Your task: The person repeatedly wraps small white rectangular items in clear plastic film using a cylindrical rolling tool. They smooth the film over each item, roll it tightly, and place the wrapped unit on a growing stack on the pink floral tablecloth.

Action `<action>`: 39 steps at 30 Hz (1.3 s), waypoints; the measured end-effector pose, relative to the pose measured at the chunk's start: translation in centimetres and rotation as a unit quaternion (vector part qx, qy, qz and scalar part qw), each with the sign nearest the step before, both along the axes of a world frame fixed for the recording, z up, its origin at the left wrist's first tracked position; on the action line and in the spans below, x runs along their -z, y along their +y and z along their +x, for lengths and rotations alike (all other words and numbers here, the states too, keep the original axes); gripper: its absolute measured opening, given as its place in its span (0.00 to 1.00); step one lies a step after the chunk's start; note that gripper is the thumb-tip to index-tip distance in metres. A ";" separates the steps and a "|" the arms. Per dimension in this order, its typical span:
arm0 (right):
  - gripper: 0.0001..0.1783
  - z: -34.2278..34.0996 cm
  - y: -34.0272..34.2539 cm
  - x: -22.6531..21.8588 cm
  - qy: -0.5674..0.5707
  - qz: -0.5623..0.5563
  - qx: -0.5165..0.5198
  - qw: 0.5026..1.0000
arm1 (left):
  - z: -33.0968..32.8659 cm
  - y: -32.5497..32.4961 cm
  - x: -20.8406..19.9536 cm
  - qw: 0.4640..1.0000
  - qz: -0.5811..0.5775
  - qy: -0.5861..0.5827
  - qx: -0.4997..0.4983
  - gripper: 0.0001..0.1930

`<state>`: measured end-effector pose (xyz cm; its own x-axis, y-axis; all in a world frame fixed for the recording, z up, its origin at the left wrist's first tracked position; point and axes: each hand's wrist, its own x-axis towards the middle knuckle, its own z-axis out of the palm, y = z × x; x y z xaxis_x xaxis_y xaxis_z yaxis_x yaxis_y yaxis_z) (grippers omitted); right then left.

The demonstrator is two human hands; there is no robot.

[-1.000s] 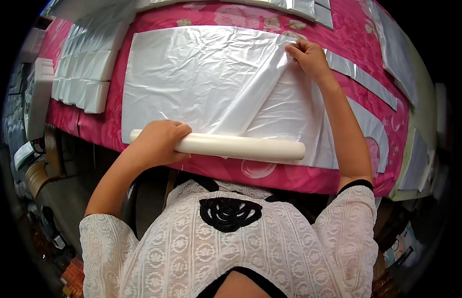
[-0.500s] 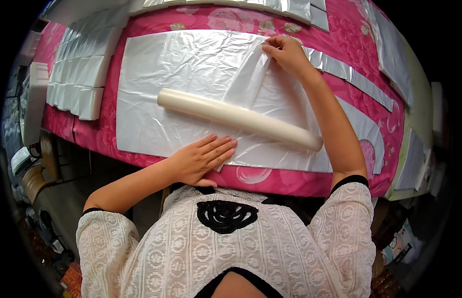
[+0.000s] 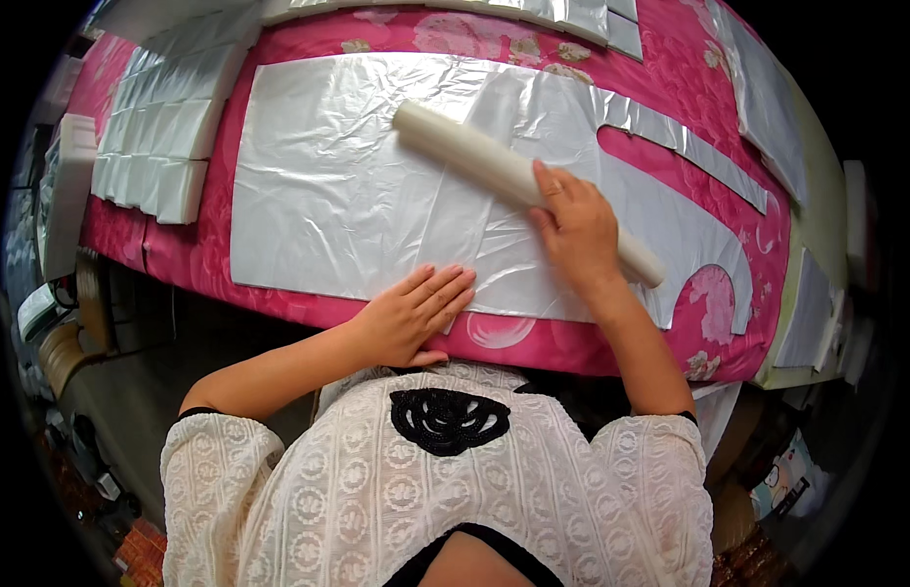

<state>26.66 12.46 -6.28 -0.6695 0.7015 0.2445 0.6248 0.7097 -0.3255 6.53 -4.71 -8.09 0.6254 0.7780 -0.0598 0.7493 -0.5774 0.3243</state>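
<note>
A glossy white plastic bag (image 3: 318, 186) with cut-out handles at its right end lies flat and wrinkled on the table. Diagonally across it rests a long, off-white roll (image 3: 465, 147). My right hand (image 3: 580, 227) is closed over the roll's right half, fingers on its far side and thumb on the near one. At the bag's near edge my left hand (image 3: 416, 311) lies flat with fingers stretched out, pressing on the plastic and holding nothing. Whether more bags are layered beneath is hard to tell.
A pink floral cloth (image 3: 562, 342) covers the table. Stacked folded white packs (image 3: 152, 147) stand at the left, and more white packs (image 3: 533, 10) line the far edge. Flat plastic sheets (image 3: 758, 98) lie at the far right. A wooden chair (image 3: 68, 352) stands at the lower left.
My right hand has let go of the lifted plastic and taken hold of the roll. The roll has shifted right and tilted more steeply. The raised fold now lies flat; my left hand stays nearly put.
</note>
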 end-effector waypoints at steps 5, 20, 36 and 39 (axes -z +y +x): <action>0.29 5.5 5.7 -0.1 -0.006 0.007 0.190 0.982 | 0.3 0.0 0.3 1.000 0.007 -0.011 -0.008 0.41; 0.29 -7.1 3.9 0.4 0.075 0.009 -0.143 0.987 | 3.7 -2.2 1.1 0.996 0.021 0.009 -0.087 0.38; 0.28 -2.5 -3.4 0.5 0.044 -0.129 -0.321 0.937 | -0.1 -2.6 1.0 0.977 0.134 -0.153 -0.060 0.14; 0.26 -2.3 -3.6 0.5 0.048 -0.137 -0.308 0.940 | -0.2 -1.8 0.5 0.977 0.088 -0.184 -0.054 0.14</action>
<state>24.38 8.82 -6.79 -0.9535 0.2333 0.1910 0.0813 0.8090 -0.5822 6.29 -6.54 -8.56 0.4928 0.8187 0.2947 0.6604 -0.5725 0.4860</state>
